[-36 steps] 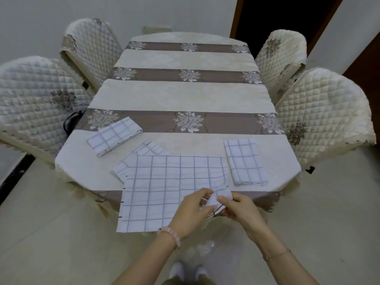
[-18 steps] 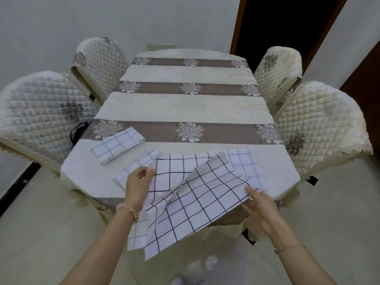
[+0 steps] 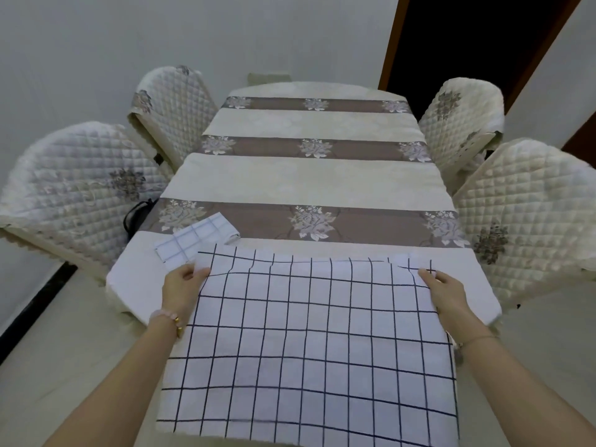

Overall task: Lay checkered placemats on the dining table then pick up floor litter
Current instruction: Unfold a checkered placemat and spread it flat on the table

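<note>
– Over the near end of the table (image 3: 322, 185), head view: which step is in hand?
– Laying the first mat, by judgement. The left hand (image 3: 182, 287) pinches the far left corner of the spread checkered placemat (image 3: 309, 350), and the right hand (image 3: 446, 291) pinches the far right corner. Its far edge is above the table's near end, the rest short of it. Contact with the table cannot be told.
– And the next move?
– Probably carrying it forward and lowering it flat and square. A folded placemat (image 3: 196, 237) lies just beyond the left hand, not yet laid out. No floor litter shows.
</note>
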Demonstrator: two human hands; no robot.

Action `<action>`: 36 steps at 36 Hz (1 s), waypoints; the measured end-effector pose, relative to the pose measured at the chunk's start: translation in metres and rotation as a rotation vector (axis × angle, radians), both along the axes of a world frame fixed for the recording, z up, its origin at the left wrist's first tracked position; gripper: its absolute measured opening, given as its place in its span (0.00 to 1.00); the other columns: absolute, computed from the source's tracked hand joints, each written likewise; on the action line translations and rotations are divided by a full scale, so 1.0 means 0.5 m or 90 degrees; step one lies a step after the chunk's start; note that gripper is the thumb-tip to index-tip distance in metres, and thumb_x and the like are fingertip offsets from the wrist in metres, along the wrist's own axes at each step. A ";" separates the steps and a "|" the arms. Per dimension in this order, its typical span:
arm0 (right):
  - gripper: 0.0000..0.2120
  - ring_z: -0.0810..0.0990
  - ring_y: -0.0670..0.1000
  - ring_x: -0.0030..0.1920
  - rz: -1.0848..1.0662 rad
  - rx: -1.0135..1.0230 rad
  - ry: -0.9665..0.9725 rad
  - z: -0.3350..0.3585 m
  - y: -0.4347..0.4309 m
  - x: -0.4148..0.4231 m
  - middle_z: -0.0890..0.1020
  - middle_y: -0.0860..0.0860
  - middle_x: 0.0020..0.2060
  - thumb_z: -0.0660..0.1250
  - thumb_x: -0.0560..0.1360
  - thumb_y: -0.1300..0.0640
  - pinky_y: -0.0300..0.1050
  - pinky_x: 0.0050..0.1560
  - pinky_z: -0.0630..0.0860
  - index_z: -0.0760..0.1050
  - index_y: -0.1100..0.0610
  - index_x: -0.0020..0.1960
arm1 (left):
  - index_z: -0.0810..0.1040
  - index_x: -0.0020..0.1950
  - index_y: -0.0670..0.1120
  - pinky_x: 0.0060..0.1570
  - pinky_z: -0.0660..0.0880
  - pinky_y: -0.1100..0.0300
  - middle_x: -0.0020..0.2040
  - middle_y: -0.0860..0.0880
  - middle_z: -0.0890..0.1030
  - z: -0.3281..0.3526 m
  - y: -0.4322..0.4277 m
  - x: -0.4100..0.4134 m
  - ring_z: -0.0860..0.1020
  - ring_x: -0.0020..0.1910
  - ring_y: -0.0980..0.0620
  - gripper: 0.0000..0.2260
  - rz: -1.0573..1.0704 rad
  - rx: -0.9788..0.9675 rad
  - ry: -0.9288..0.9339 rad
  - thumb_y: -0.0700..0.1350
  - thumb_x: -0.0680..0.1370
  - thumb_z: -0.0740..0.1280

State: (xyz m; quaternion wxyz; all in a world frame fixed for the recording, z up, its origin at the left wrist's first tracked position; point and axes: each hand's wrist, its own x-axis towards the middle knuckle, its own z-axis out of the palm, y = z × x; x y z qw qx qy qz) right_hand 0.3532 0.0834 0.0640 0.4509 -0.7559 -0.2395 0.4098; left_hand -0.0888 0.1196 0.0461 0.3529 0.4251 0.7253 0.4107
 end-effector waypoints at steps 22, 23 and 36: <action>0.01 0.84 0.53 0.32 0.170 -0.145 0.041 -0.068 -0.127 -0.006 0.85 0.53 0.32 0.70 0.72 0.65 0.43 0.27 0.78 0.80 0.61 0.44 | 0.75 0.36 0.43 0.33 0.72 0.62 0.28 0.48 0.76 -0.071 -0.019 -0.039 0.73 0.29 0.50 0.12 0.059 -0.150 -0.160 0.47 0.76 0.68; 0.01 0.84 0.54 0.32 0.157 -0.144 0.051 -0.070 -0.130 -0.007 0.85 0.53 0.31 0.70 0.72 0.64 0.44 0.28 0.78 0.80 0.61 0.44 | 0.75 0.36 0.43 0.29 0.73 0.63 0.27 0.49 0.79 -0.068 -0.027 -0.044 0.76 0.26 0.51 0.11 0.038 -0.162 -0.182 0.47 0.76 0.68; 0.14 0.78 0.55 0.36 0.124 -0.126 0.021 -0.082 -0.196 -0.009 0.83 0.58 0.36 0.69 0.74 0.58 0.44 0.38 0.74 0.77 0.70 0.50 | 0.80 0.48 0.41 0.40 0.78 0.59 0.43 0.43 0.82 -0.064 -0.211 -0.089 0.79 0.42 0.48 0.05 -0.101 -0.204 -0.140 0.41 0.77 0.66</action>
